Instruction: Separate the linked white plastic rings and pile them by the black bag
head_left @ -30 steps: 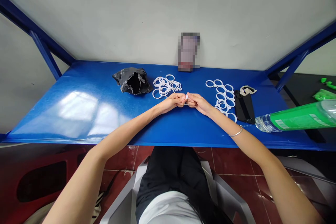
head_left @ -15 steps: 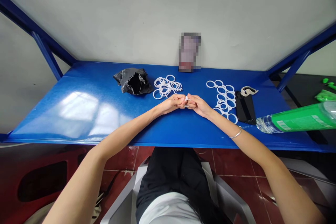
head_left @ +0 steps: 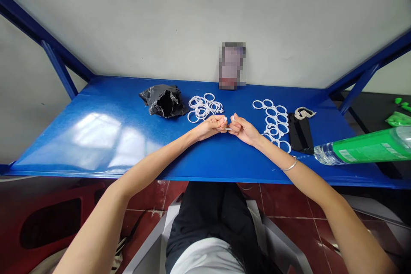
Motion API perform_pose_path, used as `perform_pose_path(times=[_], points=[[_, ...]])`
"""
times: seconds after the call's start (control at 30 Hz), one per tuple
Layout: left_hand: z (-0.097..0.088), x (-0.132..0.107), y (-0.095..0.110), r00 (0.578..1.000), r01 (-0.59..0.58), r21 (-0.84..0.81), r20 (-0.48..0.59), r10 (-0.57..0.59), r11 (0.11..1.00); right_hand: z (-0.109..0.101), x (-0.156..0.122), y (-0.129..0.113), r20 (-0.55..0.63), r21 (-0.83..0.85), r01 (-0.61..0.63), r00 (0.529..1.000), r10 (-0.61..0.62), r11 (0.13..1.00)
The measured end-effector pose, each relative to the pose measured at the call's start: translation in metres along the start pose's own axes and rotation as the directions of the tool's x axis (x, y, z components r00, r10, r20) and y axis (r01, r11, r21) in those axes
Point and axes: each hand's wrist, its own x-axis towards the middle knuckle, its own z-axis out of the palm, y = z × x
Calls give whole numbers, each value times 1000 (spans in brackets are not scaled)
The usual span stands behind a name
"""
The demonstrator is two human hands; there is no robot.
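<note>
Over the middle of the blue table, my left hand pinches a white plastic ring, apparently a curtain ring, mostly hidden by the fingers. A small white bit shows at the left fingertips. Close beside it, my right hand has its fingers curled against the ring's right side, thumb raised a little apart. Just behind my left hand lies a loose pile of white rings. To the right of my right hand, more white rings lie flat, side by side in rough rows, some overlapping near my forearm.
A crumpled black bag lies open at the back left. A blurred upright object leans on the wall. At right are a black flat object, a cream-coloured strap-like item and a green-labelled bottle on its side.
My right thumb and fingertips have drawn slightly away from my left fingertips, so a small gap shows between them. The ring piles look the same.
</note>
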Motion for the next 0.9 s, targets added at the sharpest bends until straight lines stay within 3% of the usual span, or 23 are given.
perform_pose_path(times=[0.13, 0.23, 0.3, 0.37, 0.47, 0.57, 0.63, 0.7, 0.8, 0.9], points=[[-4, 0, 1, 1000, -1, 76, -9, 2, 997, -5, -1, 1, 17, -67, 24, 1000, -23, 997], [-4, -2, 3, 998, -44, 171, -30, 50, 984, -10, -3, -1, -22, -264, 105, 993, -115, 959], [-3, -4, 6, 993, -74, 291, -62, 96, 954, -15, -5, -6, -69, -508, 186, 965, -255, 841], [-1, -7, 7, 985, -84, 469, -94, 144, 879, -23, -7, -13, -82, -779, 211, 899, -430, 590], [0, -11, 7, 957, -103, 785, -89, 276, 611, -40, -8, -22, -40, -996, 15, 813, -580, 90], [-4, -12, 6, 913, -93, 983, 20, 407, 160, -60, -10, -25, -97, -940, -267, 805, -585, -212], [-8, -11, 7, 904, -15, 996, 51, 425, -87, -70, -10, -25, -124, -884, -352, 811, -572, -308], [-12, -10, 10, 907, 100, 970, 3, 420, -221, -76, -10, -24, -133, -857, -377, 821, -555, -352], [-16, -9, 15, 906, 259, 920, -127, 403, -294, -81, -10, -22, -127, -850, -373, 829, -544, -371], [-16, -8, 19, 898, 335, 895, -209, 386, -295, -85, -10, -22, -92, -873, -334, 828, -554, -354]])
